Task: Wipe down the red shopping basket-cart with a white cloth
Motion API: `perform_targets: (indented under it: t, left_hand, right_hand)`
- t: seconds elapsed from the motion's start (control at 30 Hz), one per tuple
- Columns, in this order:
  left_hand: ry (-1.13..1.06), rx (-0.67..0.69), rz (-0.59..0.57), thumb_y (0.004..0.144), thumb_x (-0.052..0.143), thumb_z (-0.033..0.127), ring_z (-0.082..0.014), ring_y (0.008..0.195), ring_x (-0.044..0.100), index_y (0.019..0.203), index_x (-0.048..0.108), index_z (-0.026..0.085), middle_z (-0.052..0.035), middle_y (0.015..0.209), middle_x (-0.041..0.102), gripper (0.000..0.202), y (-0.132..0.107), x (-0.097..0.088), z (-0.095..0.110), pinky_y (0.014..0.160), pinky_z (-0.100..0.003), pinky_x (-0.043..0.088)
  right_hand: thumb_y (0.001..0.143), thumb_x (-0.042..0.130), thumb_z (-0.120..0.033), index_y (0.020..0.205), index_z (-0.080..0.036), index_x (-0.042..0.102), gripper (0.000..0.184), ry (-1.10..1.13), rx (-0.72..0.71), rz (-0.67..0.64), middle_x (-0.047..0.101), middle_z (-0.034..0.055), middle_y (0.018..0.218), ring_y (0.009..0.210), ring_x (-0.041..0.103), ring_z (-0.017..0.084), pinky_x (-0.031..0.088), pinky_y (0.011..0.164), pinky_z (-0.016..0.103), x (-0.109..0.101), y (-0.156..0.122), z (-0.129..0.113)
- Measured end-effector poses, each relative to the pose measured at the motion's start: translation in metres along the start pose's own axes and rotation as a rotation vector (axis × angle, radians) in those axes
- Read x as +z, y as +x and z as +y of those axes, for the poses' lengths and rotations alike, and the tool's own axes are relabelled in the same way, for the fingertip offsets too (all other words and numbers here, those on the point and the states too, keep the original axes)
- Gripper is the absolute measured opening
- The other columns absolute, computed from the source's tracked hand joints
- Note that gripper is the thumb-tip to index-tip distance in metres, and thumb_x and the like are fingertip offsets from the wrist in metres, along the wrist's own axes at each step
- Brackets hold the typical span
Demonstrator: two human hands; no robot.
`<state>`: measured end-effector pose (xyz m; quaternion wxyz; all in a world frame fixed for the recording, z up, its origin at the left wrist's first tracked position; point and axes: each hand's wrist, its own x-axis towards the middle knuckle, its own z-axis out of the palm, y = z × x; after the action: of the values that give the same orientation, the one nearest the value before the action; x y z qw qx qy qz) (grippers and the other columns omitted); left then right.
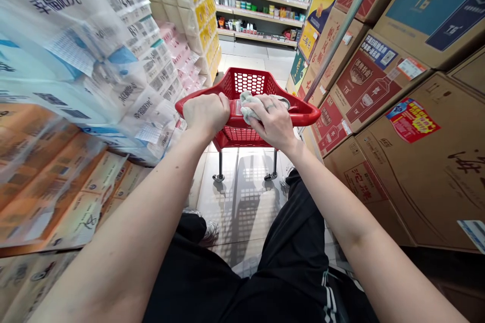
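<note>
Straight ahead of me stands a red plastic shopping cart [248, 74] on grey legs with small casters. My left hand [206, 113] is wrapped round the left part of its handle [237, 120], fingers closed. My right hand [271, 116] presses a pale grey-green cloth [247, 101] against the handle, right of the middle. A ring shows on one of its fingers. The cloth bunches out to the left of the fingers; the part under the palm is hidden. Through the cart's mesh front I see floor, and most of the basket's inside is hidden by the handle and hands.
Stacked packs of tissue paper [125, 55] line the left side, close to my arm. Cardboard cartons [379, 75] are piled along the right, with a metal post [341, 35] before them. Shelves of bottles and tubes [261, 5] stand across the far end of the tiled aisle [242, 202].
</note>
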<state>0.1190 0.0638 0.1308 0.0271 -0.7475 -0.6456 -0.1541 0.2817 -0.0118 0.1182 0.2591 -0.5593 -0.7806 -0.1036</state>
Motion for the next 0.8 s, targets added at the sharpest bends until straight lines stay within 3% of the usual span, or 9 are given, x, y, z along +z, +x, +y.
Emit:
perform_targets:
  t: [0.13, 0.33, 0.5, 0.6, 0.8]
  left_hand:
    - [0.007, 0.004, -0.005, 0.094, 0.008, 0.043, -0.0342, 0.106, 0.064, 0.108, 0.071, 0.006, -0.0232, 0.106, 0.071, 0.074, -0.001, -0.001, 0.002, 0.088, -0.040, 0.045]
    - [0.052, 0.057, -0.020, 0.094, 0.009, 0.043, -0.0355, 0.104, 0.065, 0.106, 0.072, 0.006, -0.0241, 0.104, 0.071, 0.074, -0.003, -0.002, 0.001, 0.086, -0.042, 0.046]
    - [0.110, 0.209, -0.265, 0.091, 0.015, 0.051, -0.0365, 0.106, 0.064, 0.100, 0.074, 0.010, -0.0224, 0.106, 0.072, 0.073, 0.018, -0.005, -0.019, 0.087, -0.042, 0.046]
    - [0.172, 0.269, -0.357, 0.089, 0.018, 0.055, -0.0367, 0.105, 0.065, 0.100, 0.074, 0.010, -0.0219, 0.106, 0.072, 0.073, 0.031, -0.007, -0.035, 0.087, -0.042, 0.047]
    - [0.083, 0.224, -0.246, 0.084, 0.028, 0.056, -0.0379, 0.106, 0.064, 0.088, 0.076, 0.016, -0.0192, 0.094, 0.073, 0.063, 0.029, -0.002, -0.046, 0.090, -0.042, 0.045]
  right_hand:
    - [0.100, 0.035, -0.045, 0.131, -0.024, 0.053, 0.042, 0.007, 0.013, -0.078, 0.056, 0.0113, 0.134, 0.120, 0.051, 0.029, 0.038, 0.102, 0.045, -0.004, 0.012, 0.007]
    - [0.102, 0.026, -0.049, 0.125, -0.021, 0.055, 0.046, -0.007, 0.085, -0.227, 0.067, 0.0107, 0.113, 0.104, 0.059, 0.027, 0.044, 0.089, 0.038, -0.008, 0.039, 0.017]
    - [0.102, 0.026, -0.046, 0.123, -0.021, 0.056, 0.044, -0.012, 0.037, -0.226, 0.066, 0.0089, 0.114, 0.102, 0.059, 0.026, 0.042, 0.087, 0.036, -0.010, 0.037, 0.019]
    - [0.102, 0.027, -0.043, 0.126, -0.022, 0.055, 0.043, -0.004, 0.001, -0.231, 0.066, 0.0080, 0.116, 0.104, 0.058, 0.025, 0.041, 0.088, 0.036, -0.010, 0.036, 0.022]
    - [0.102, 0.026, -0.042, 0.130, -0.022, 0.053, 0.045, -0.002, -0.007, -0.206, 0.063, 0.0092, 0.123, 0.109, 0.057, 0.025, 0.041, 0.095, 0.038, -0.010, 0.035, 0.021]
